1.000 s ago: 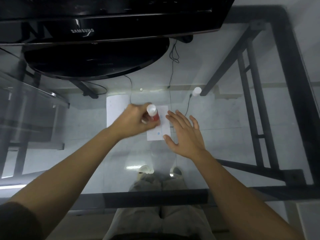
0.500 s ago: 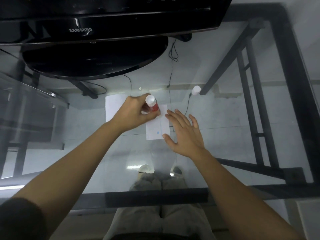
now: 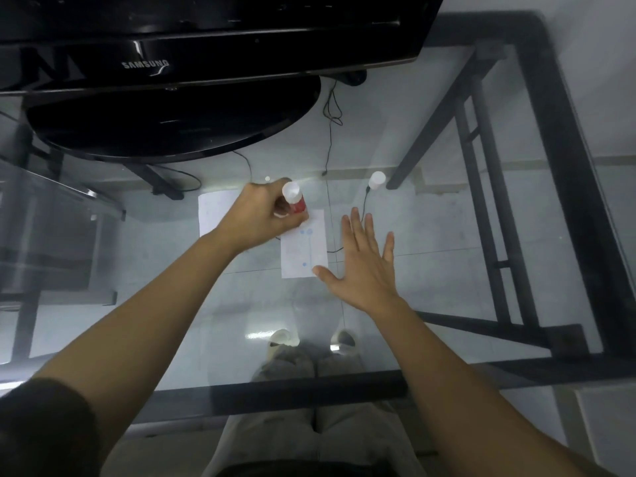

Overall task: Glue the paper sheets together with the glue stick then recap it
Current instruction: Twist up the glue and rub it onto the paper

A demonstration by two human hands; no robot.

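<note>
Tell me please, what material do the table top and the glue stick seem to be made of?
Table top: clear glass, glossy; the floor and feet show through it. Glue stick in the left hand: probably plastic, a red body with a translucent white end.

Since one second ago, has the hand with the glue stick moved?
Yes. The left hand with the glue stick slid away from the person, toward the monitor base.

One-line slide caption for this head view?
Left hand rubs glue stick on paper sheet; right hand steadies it; cap aside.
</note>
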